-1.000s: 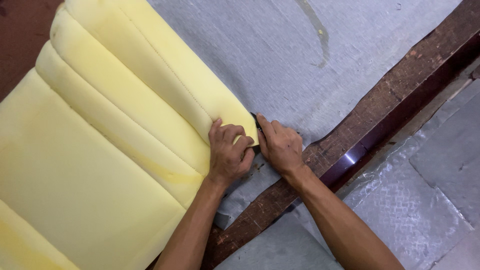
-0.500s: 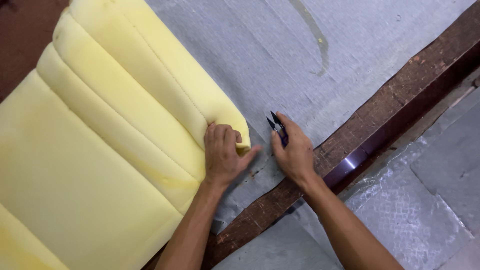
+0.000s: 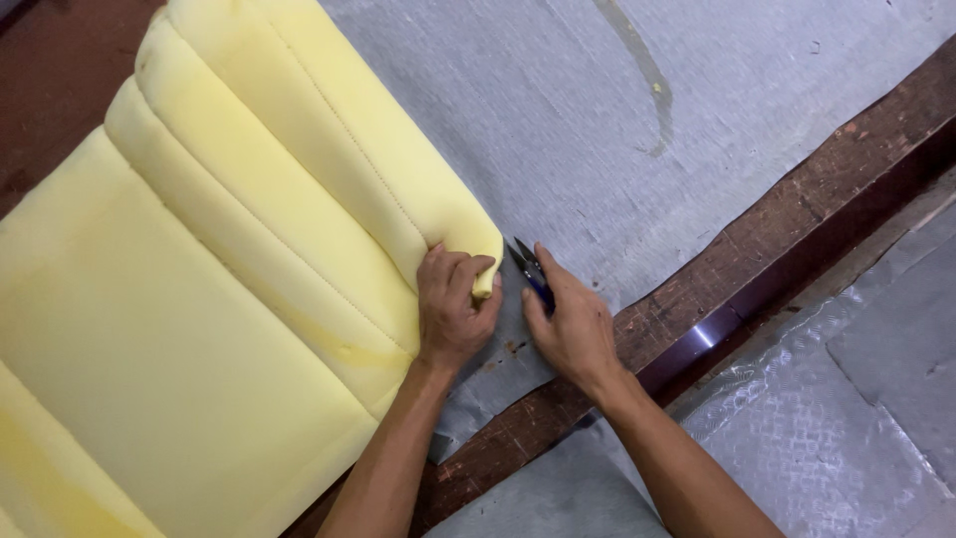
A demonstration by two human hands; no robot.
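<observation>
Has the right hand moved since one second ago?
Yes. The right hand, holding small snips, has drawn back from the yellow foam cushion corner toward the wooden beam.

Both hands (image 3: pixel 453 309) (image 3: pixel 573 329) curled, palms down

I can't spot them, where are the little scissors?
In the head view, the small blue-handled snips are in the right hand, just right of the yellow foam cushion's corner, over the grey fabric sheet.
</observation>
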